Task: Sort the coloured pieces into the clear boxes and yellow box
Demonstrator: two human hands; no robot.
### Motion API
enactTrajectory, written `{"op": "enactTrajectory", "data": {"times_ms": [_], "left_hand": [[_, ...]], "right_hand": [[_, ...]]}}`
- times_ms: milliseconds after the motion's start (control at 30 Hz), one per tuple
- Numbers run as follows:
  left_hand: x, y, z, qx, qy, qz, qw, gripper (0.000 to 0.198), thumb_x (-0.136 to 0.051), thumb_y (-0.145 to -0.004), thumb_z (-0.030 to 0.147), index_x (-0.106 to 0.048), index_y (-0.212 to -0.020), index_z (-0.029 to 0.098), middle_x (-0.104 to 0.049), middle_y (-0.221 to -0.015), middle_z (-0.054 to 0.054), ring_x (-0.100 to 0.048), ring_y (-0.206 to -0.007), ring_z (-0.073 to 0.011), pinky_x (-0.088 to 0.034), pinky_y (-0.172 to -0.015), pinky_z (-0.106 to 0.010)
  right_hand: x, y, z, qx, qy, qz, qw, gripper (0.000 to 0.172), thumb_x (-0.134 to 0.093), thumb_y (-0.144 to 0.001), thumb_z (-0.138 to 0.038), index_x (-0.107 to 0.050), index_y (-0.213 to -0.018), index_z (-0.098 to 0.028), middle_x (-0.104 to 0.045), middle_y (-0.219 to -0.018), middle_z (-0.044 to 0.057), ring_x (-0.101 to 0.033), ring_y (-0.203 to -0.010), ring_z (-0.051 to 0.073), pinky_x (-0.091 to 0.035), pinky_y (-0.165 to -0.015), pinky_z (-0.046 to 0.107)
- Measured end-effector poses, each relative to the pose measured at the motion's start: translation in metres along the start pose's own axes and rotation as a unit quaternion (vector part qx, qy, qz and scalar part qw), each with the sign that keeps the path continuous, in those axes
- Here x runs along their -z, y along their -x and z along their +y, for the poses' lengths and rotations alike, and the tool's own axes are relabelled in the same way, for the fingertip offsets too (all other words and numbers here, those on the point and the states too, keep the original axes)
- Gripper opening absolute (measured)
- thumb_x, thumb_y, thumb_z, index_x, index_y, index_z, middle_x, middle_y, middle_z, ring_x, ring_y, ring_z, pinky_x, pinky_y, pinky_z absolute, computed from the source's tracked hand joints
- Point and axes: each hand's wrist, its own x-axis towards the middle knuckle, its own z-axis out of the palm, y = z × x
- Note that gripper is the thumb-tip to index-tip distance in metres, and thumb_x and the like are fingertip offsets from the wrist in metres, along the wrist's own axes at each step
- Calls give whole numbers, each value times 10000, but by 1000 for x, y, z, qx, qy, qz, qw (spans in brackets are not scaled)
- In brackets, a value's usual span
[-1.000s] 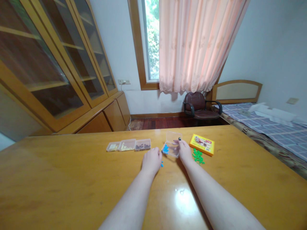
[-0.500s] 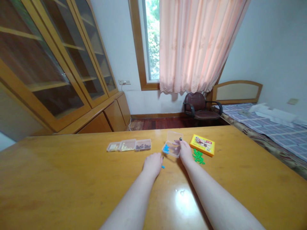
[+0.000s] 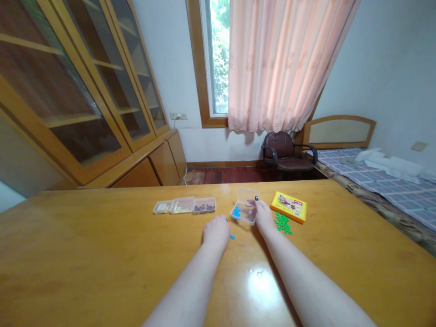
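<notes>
Head view, two hands (image 3: 216,232) (image 3: 265,216), one clear box (image 3: 244,218) held

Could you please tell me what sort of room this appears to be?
It looks like a bedroom, perhaps doubling as a study: a bed stands at the right, a glass-fronted cabinet at the left, and an office chair below the curtain.
</notes>
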Motion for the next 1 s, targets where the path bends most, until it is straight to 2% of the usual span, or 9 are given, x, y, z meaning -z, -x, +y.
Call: {"op": "enactTrajectory", "data": {"times_ms": [67, 200, 267, 333, 433, 567, 667, 833, 1000], "left_hand": [[5, 0, -1, 8, 27, 48, 998, 306, -264, -868, 247, -553, -912, 158, -607, -890, -116, -582, -847, -221, -416, -715, -324], [12, 1, -1, -66, 87, 108, 988, 258, -270, -885, 292, -512, -889, 204, -589, -899, -61, -557, -846, -167, -389, -720, -262], [12, 2, 0, -80, 101, 112, 985, 235, -290, -882, 323, -493, -911, 209, -579, -919, -53, -553, -846, -161, -388, -717, -256], [12, 4, 1, -58, 89, 111, 988, 235, -320, -868, 354, -481, -932, 195, -572, -939, -66, -556, -853, -173, -394, -717, -270], [10, 7, 0, 19, 28, 90, 995, 291, -357, -842, 390, -483, -949, 151, -568, -951, -117, -555, -898, -231, -408, -733, -327], [5, 13, -4, 88, -12, -5, 996, 422, -390, -805, 472, -484, -1002, 111, -572, -947, -162, -572, -891, -286, -433, -718, -390], [0, 17, -3, 88, -14, -51, 995, 482, -416, -781, 510, -466, -1053, 115, -567, -972, -169, -589, -868, -285, -448, -700, -386], [-2, 21, 8, 65, -36, -42, 996, 491, -443, -762, 522, -479, -1048, 125, -560, -981, -173, -582, -884, -285, -445, -716, -388], [-3, 16, 10, 32, -43, -28, 998, 366, -389, -824, 414, -529, -992, 122, -586, -940, -161, -595, -873, -273, -454, -717, -379]], "right_hand": [[-2, 3, -1, 6, 19, -36, 999, 385, -513, -701, -513, -633, -785, -157, -652, -695, 51, -495, -462, 116, -421, -466, 258], [-6, 10, -3, 17, 48, -120, 991, 391, -516, -708, -508, -651, -766, -147, -656, -684, 56, -517, -510, 123, -425, -507, 254], [-7, 11, -3, 24, 49, -125, 991, 396, -520, -705, -512, -654, -763, -145, -656, -683, 53, -514, -508, 120, -423, -509, 251], [-5, 8, -3, 29, 44, -98, 994, 401, -521, -699, -518, -654, -767, -145, -653, -671, 50, -500, -486, 115, -416, -492, 249], [-1, 1, -3, 15, 20, -28, 999, 395, -518, -694, -520, -644, -773, -154, -657, -683, 48, -487, -447, 110, -408, -455, 250], [3, -3, -2, -8, 1, 19, 1000, 367, -507, -706, -499, -627, -783, -161, -664, -673, 51, -504, -441, 119, -408, -432, 247], [3, -4, 1, -3, 2, 13, 1000, 355, -509, -710, -487, -625, -780, -159, -668, -678, 52, -514, -447, 119, -413, -442, 246], [2, -8, 9, -1, -3, 10, 1000, 370, -513, -699, -502, -625, -766, -155, -659, -628, 48, -503, -422, 118, -413, -445, 254], [3, -9, 11, -4, -8, 9, 1000, 360, -504, -708, -495, -621, -769, -160, -664, -653, 47, -505, -429, 117, -418, -452, 255]]}}
